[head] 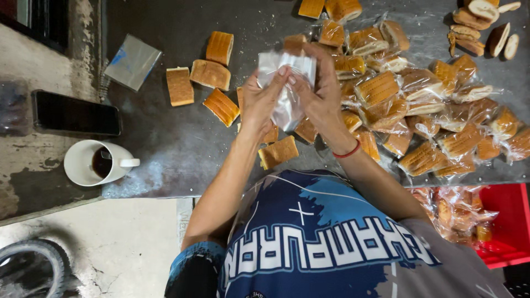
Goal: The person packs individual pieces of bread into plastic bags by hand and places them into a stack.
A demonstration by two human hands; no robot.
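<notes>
Both hands meet over the middle of the dark worktop [165, 149], working a clear plastic bag [287, 88] between them. The left hand [260, 102] grips the bag's left edge, its fingers [279, 74] pinched narrow on the film near the top. The right hand [320, 91] curls over the bag's right side, fingers closed on the plastic, a red band [348, 152] on its wrist. The bag hangs just above the worktop, among loose pieces of ridged golden bread. Unwrapped bread pieces [210, 74] lie to the left of the hands, and one more [277, 152] sits near the person, just below the bag. To the right spreads a heap of wrapped bread [436, 110], each piece in clear film. At the far right corner lie some bare rolls [480, 25]. On the left a small stack of flat bags [132, 62] rests on the worktop; beyond its edge are a dark phone [76, 113] and a white cup [94, 163] of dark drink. A red crate [508, 221] with wrapped bread stands at the near right.
</notes>
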